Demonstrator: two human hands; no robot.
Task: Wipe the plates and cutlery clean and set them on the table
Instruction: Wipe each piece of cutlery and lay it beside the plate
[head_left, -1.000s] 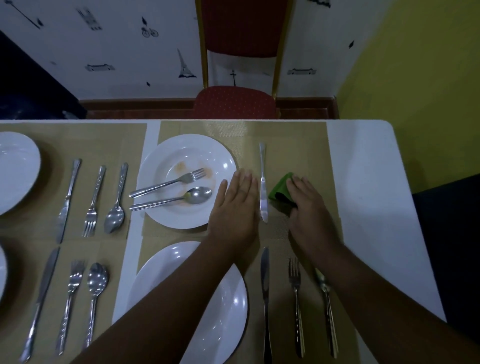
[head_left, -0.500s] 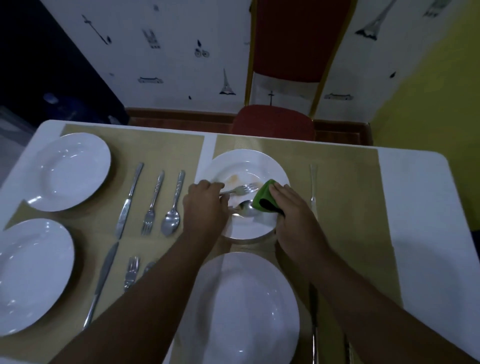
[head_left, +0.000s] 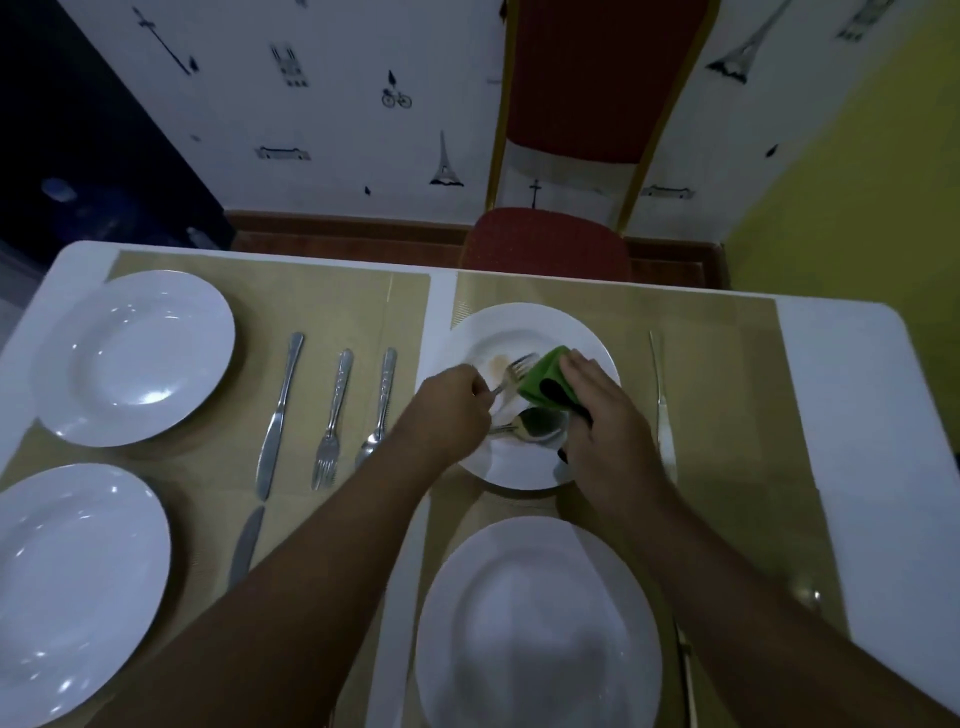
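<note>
L hand (head_left: 451, 411) w/ fork (head_left: 515, 371) at stained plate (head_left: 519, 318), R hand (head_left: 609, 434) w/ green cloth (head_left: 544, 378) alongside

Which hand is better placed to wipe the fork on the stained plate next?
Right. The right hand holds the green cloth beside the fork tines; the left hand grips its handle, steadying it.

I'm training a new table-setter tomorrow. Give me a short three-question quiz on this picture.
1. True or false: the left hand grips the fork.
2. What does the right hand hold? A) knife B) green sponge C) cup
3. Fill in: the spoon lies on the stained ____.
Key: 1 true; 2 B; 3 plate.
</note>
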